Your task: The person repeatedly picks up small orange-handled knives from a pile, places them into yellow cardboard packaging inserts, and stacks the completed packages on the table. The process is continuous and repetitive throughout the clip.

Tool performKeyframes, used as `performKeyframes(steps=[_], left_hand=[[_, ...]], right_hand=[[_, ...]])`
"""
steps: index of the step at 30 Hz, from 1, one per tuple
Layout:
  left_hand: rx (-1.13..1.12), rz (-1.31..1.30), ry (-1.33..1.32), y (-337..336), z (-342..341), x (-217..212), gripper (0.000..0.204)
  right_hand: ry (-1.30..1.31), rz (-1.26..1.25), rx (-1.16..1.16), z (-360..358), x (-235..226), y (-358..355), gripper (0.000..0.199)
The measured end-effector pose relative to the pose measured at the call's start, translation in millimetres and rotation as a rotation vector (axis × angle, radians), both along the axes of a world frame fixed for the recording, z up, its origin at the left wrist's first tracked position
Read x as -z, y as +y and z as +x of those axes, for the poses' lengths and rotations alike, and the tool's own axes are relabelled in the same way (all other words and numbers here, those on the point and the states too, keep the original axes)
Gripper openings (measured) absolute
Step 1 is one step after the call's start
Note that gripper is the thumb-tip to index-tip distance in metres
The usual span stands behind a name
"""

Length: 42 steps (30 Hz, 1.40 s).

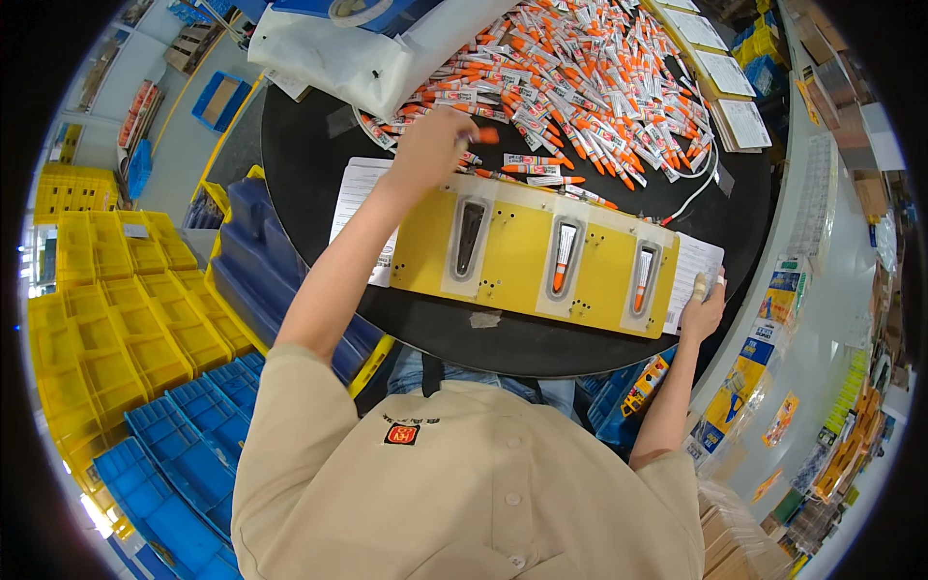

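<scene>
My left hand (432, 150) is over the far left corner of a yellow fixture board (517, 253), its fingers closed on a small tube with an orange cap (483, 135), blurred by motion. Three rounded slots cut across the board. The left slot (471, 240) shows only its dark inside. A white tube (563, 259) lies in the middle slot and another tube (643, 277) in the right one, both with orange caps toward me. My right hand (703, 307) rests beside the board's right end, thumb and fingers apart, touching the printed sheets (698, 259).
A large heap of orange-capped tubes (590, 87) covers the far part of the round black table (435, 333). A white plastic bag (329, 63) lies far left. Paper cards (739, 124) and a white cable (691, 201) are at right. Yellow bins (116, 329) and blue bins (174, 459) stand left.
</scene>
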<state>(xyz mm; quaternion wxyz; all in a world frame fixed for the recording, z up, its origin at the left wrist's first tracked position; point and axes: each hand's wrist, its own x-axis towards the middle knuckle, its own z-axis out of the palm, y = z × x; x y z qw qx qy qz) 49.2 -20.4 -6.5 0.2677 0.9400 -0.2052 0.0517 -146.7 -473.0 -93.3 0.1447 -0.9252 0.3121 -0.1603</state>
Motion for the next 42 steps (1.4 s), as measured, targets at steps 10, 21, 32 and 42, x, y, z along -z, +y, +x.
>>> performKeyframes(steps=[10, 21, 32, 42], left_hand=[[0.242, 0.076, 0.235, 34, -107, -11, 0.031], [-0.307, 0.647, 0.356, 130, -76, -33, 0.034], [-0.228, 0.14, 0.336, 55, -120, -31, 0.047], [0.168, 0.557, 0.383, 13, -116, -18, 0.088]], right_hand=[[-0.168, -0.323, 0.015, -1, -29, 15, 0.03], [-0.292, 0.311, -0.317, 5, -104, 200, 0.024], [-0.356, 0.457, -0.312, 3, -80, 160, 0.039], [0.227, -0.19, -0.308, 7, -28, 121, 0.053]])
